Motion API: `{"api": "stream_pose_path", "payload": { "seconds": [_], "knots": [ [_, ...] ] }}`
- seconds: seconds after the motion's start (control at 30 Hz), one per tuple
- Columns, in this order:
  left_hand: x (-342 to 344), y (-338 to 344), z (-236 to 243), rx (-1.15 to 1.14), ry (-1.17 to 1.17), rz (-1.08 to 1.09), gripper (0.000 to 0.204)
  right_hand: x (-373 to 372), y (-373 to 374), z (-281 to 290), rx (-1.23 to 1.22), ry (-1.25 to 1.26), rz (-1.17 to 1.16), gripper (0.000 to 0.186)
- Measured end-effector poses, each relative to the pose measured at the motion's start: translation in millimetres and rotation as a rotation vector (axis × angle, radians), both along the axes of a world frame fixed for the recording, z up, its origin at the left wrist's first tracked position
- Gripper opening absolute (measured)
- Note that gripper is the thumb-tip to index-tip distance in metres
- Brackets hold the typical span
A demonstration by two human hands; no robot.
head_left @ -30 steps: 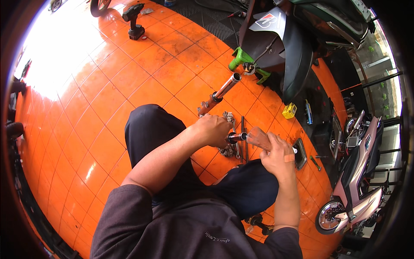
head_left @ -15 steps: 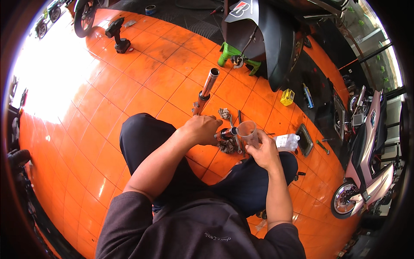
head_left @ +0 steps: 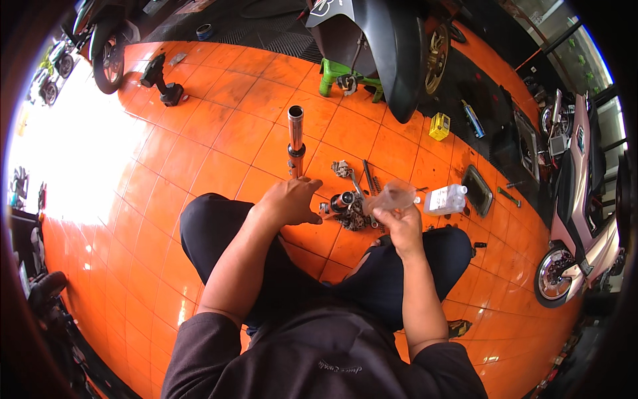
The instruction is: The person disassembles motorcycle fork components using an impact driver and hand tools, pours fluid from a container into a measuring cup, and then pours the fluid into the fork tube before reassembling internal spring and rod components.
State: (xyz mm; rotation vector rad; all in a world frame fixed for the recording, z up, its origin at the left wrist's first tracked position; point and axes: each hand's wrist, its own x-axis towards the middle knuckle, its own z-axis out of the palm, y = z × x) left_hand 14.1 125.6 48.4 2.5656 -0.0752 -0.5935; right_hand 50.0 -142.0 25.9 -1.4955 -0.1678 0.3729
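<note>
My right hand (head_left: 402,229) grips a clear plastic cup (head_left: 395,195), which is tilted; its contents, if any, cannot be made out. My left hand (head_left: 286,201) has its fingers spread, beside a shiny fork tube (head_left: 296,136) that stands up just beyond it and whose lower part the hand hides. Between my hands, the open top of a second fork tube (head_left: 344,199) points up towards me, just left of the cup. Under and around this second tube lies a crumpled, dirty rag (head_left: 353,219).
Right of the cup are a translucent bottle (head_left: 444,199) and a dark tray (head_left: 478,190). Ahead sit a yellow box (head_left: 439,126), a blue spray can (head_left: 473,118) and a green stool (head_left: 329,76) by a motorcycle. A cordless drill (head_left: 161,81) stands far left; a pink scooter (head_left: 577,199) is at right.
My left hand has moved left off the second fork tube, its fingers opening. The cup has moved right, away from that tube's mouth, and turned in my right hand. The view has shifted.
</note>
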Motion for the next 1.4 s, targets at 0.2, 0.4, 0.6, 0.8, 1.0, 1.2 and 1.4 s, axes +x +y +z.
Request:
{"api": "stream_pose_path", "payload": {
  "seconds": [0.2, 0.4, 0.6, 0.8, 1.0, 1.2, 1.4],
  "knots": [
    [14, -13, 0, 0.009, 0.076, 0.017, 0.085, 80, -11, -93, -0.151, -0.143, -0.400, 0.030],
    [12, -5, -5, 0.039, 0.052, 0.071, 0.084, 154, -19, -156, -0.574, 0.028, -0.794, 0.046],
    [23, -9, -41, 0.019, 0.122, 0.039, 0.097, 225, -111, -283, -0.391, 0.220, -0.847, 0.051],
    [15, -12, -56, -0.138, 0.230, 0.090, 0.106, 217, -79, -292, -0.805, 0.220, -0.669, 0.049],
    [31, -23, -45, -0.163, 0.239, 0.063, 0.107, 215, -77, -279, -0.944, 0.380, -0.612, 0.057],
    [36, -25, -44, -0.175, 0.166, -0.012, 0.106, 211, -85, -304, -0.980, 0.329, -0.739, 0.068],
    [27, -21, -61, -0.184, 0.107, -0.023, 0.106, 202, -78, -230, -0.714, 0.704, -0.571, 0.062]
  ]
}}
